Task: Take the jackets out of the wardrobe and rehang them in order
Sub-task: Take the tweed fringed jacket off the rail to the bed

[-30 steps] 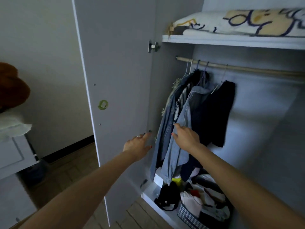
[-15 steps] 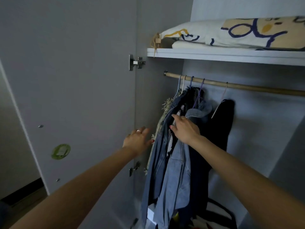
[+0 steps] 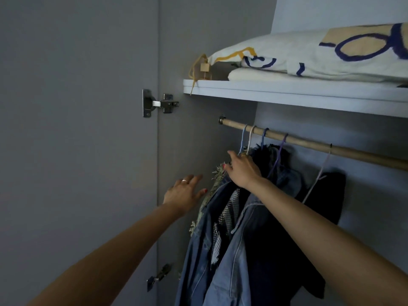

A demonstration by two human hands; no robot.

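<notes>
Several jackets hang bunched at the left end of a wooden rail point(image 3: 309, 143) inside the wardrobe: a dark denim jacket point(image 3: 203, 244), a lighter denim jacket point(image 3: 234, 266) and dark garments behind, with a black jacket point(image 3: 329, 195) hanging apart on the right. My right hand point(image 3: 242, 168) reaches up to the jacket tops just below the hanger hooks point(image 3: 254, 138), fingers extended onto the fabric. My left hand point(image 3: 185, 193) is spread flat with straight fingers beside a fringed greenish garment point(image 3: 217, 175), holding nothing.
A white shelf point(image 3: 287, 93) runs just above the rail and carries a folded patterned quilt point(image 3: 320, 54) and a small wooden block on a cord point(image 3: 204, 68). The open door point(image 3: 77, 151) with its hinge point(image 3: 157, 103) stands on the left.
Both hands have risen along the jackets toward the hanger hooks. My view has tilted up and moved closer, so the wardrobe floor and its bags have dropped out of sight.
</notes>
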